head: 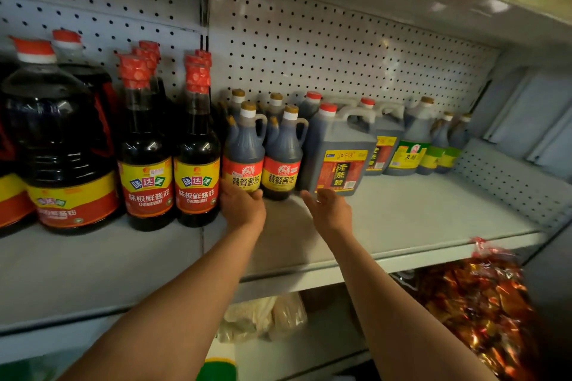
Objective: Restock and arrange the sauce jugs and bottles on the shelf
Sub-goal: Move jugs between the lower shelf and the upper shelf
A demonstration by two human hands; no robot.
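hands at the front row of sauce bottles

the left hand (243, 206) grips the base of a handled soy bottle (244, 148) with an orange-and-yellow label, its fingers curled round the bottom at the near left side. the right hand (329, 210) hovers with its grip spread, fingers relaxed and apart, just near of a square vinegar jug (337, 155) and not clearly touching it. between the two hands stands a second handled bottle (282, 150) with the same label, just beside the held one. more bottles of that kind stand behind them. to the left stand two tall dark bottles (145, 145) with red caps, then a big round jug (58, 145). to the far right, green-labelled jugs (413, 145) line up toward the back. all rest on the grey shelf (402, 213), backed by a pegboard (325, 49). below, on the right, lies a bag of red-wrapped goods (473, 303).
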